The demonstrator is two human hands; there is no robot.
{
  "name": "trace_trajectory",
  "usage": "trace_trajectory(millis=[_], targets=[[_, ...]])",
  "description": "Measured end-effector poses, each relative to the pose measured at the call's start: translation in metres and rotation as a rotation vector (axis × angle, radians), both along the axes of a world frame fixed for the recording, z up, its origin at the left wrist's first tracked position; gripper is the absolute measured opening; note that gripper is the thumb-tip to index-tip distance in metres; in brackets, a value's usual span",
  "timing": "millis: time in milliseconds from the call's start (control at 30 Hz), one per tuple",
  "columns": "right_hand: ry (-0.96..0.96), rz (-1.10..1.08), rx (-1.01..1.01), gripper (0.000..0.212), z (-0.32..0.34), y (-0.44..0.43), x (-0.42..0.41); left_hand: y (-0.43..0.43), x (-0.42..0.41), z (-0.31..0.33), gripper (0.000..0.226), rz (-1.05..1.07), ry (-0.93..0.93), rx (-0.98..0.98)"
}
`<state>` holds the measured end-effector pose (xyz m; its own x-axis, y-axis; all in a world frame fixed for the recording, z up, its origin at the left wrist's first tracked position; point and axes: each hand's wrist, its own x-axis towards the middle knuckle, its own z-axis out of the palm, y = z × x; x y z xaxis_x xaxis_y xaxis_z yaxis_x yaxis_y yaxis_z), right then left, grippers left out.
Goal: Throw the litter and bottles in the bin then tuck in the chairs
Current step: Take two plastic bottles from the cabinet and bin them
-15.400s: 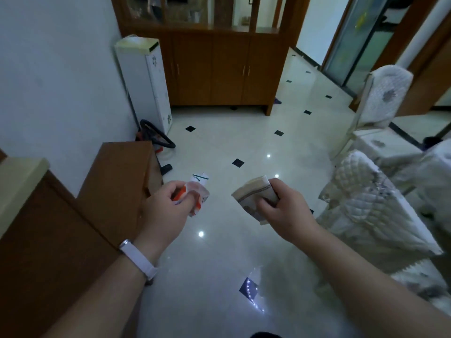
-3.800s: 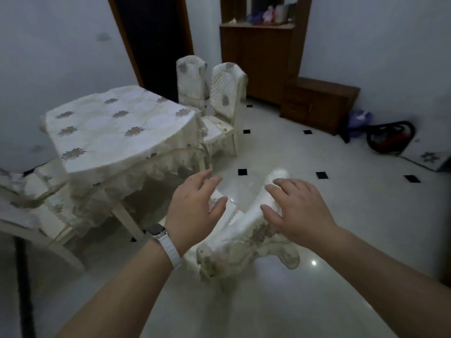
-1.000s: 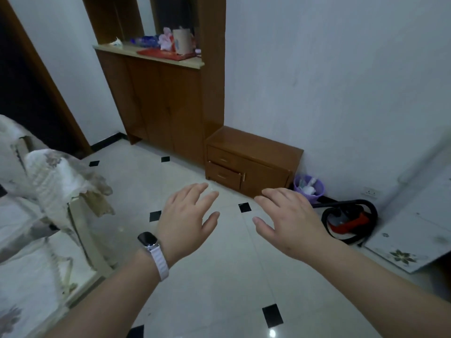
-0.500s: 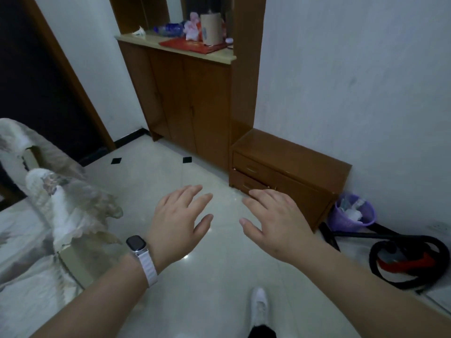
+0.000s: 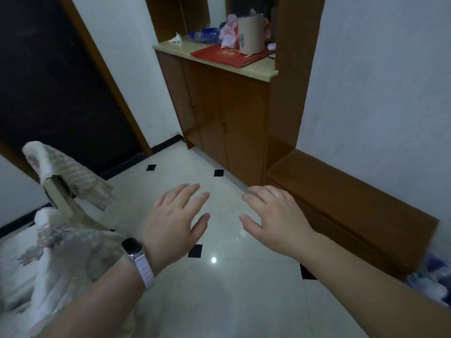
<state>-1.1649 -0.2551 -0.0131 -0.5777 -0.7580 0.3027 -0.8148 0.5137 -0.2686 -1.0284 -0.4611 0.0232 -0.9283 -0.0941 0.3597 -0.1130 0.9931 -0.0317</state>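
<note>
My left hand and my right hand hover side by side over the tiled floor, palms down, fingers spread, holding nothing. A chair in a cream quilted cover stands at the left, and another covered chair back sits nearer at the lower left, beside my left forearm. On the cabinet counter at the top lie a blue plastic bottle and a crumpled white scrap. The purple bin with white litter in it shows at the right edge, partly cut off.
A tall brown cabinet with a cream counter holds a red folder and a brown paper bag. A low brown drawer unit runs along the right wall. A dark doorway is at the left.
The view has swung left and closer to the cabinet: the bin has slid to the right edge and the red vacuum has left view. Both hands stay spread and empty.
</note>
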Motion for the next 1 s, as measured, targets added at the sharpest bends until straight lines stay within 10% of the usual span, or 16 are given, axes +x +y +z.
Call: trace_trajectory(millis=[1000], targets=[[0.067,0.127,0.173,0.048,-0.002,-0.485,-0.331,-0.472,-0.312,-0.046,0.048,0.149,-0.009,0.171]])
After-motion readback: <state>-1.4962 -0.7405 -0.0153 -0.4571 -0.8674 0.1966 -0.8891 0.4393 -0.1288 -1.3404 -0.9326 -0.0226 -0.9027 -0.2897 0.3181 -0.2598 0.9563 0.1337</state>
